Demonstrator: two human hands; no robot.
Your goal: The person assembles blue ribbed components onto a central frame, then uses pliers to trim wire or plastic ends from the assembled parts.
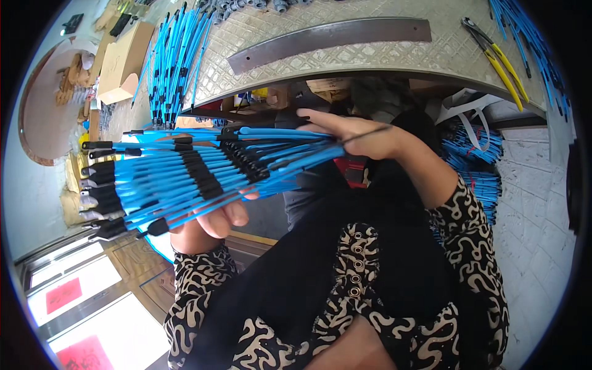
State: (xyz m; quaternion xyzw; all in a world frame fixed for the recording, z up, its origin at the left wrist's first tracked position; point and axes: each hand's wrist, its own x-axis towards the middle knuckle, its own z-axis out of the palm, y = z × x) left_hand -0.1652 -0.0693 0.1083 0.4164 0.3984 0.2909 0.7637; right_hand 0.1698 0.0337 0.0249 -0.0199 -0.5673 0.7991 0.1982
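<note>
A fanned bundle of blue cables (166, 176) spans the space between my hands, with black sleeves along it and black and metal tips at its left end. My left hand (222, 219) is under the bundle, its fingers curled up against the cables; the rest of that hand is behind them. The cables draw together at their right end, where my right hand (370, 135) grips them, index finger stretched out to the left. Some of the left tips look blurred.
Beyond my hands is a patterned bench (271, 61) with a curved metal strip (333, 41), yellow-handled pliers (502, 68) and more blue cables (176, 61). A cardboard box (123, 65) stands at the left. Stacked blue cable bundles (475, 154) lie under the bench at the right.
</note>
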